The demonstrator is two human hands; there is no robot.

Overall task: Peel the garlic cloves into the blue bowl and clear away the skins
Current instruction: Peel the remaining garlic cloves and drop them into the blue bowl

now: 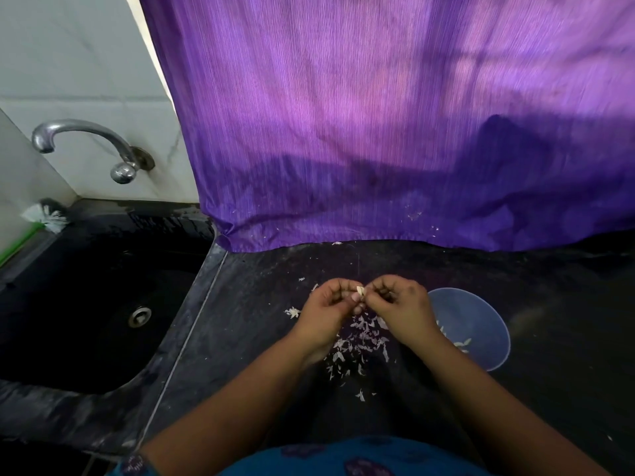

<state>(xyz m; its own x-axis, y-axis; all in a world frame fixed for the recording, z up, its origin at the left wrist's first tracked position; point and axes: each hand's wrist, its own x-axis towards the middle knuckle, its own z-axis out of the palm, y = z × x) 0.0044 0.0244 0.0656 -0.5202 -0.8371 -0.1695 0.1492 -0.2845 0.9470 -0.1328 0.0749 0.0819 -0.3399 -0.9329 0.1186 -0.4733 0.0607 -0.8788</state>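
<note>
A small pale garlic clove [360, 291] sits pinched between the fingertips of both hands above the dark counter. My left hand [330, 305] grips it from the left, fingers curled. From the right, my right hand [398, 304] pinches the clove or its skin. Under and in front of the hands lies a scatter of white garlic skins [357, 341]. The blue bowl [474, 324] stands on the counter just right of my right hand, with a few pale peeled cloves [460, 343] in it, partly hidden by my right wrist.
A black sink [96, 304] with a drain lies to the left, a metal tap [86, 139] on the tiled wall above it. A white brush [48, 214] rests at the sink's far left corner. A purple curtain [395, 132] hangs behind the dark counter [549, 338].
</note>
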